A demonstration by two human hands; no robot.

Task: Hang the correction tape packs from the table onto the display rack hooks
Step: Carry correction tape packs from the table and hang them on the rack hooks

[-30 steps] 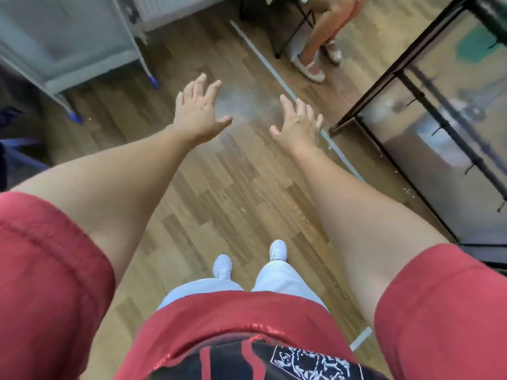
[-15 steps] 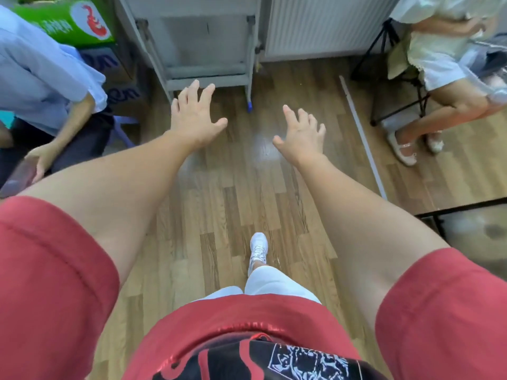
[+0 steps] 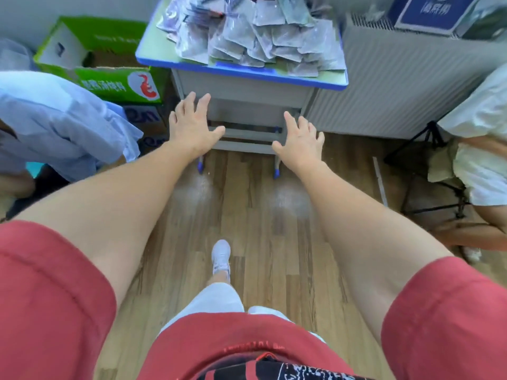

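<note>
A heap of several clear-wrapped correction tape packs [image 3: 255,34] lies on a small table [image 3: 241,74] with a blue rim, straight ahead at the top of the view. My left hand [image 3: 192,126] reaches forward with fingers spread, empty, in front of the table's lower frame. My right hand [image 3: 300,139] is stretched out the same way, also empty, near the table's right leg. Both hands are below and short of the packs. The display rack is out of view.
A green cardboard box [image 3: 109,58] stands left of the table. A person in a light blue shirt [image 3: 60,124] sits at the left. A white radiator [image 3: 397,86] lines the wall on the right, and another seated person [image 3: 477,149] is at the right edge. Wooden floor lies underfoot.
My view has swung left from the black rack to the table, which now fills the top of the frame with its packs. Both hands stay outstretched and empty.
</note>
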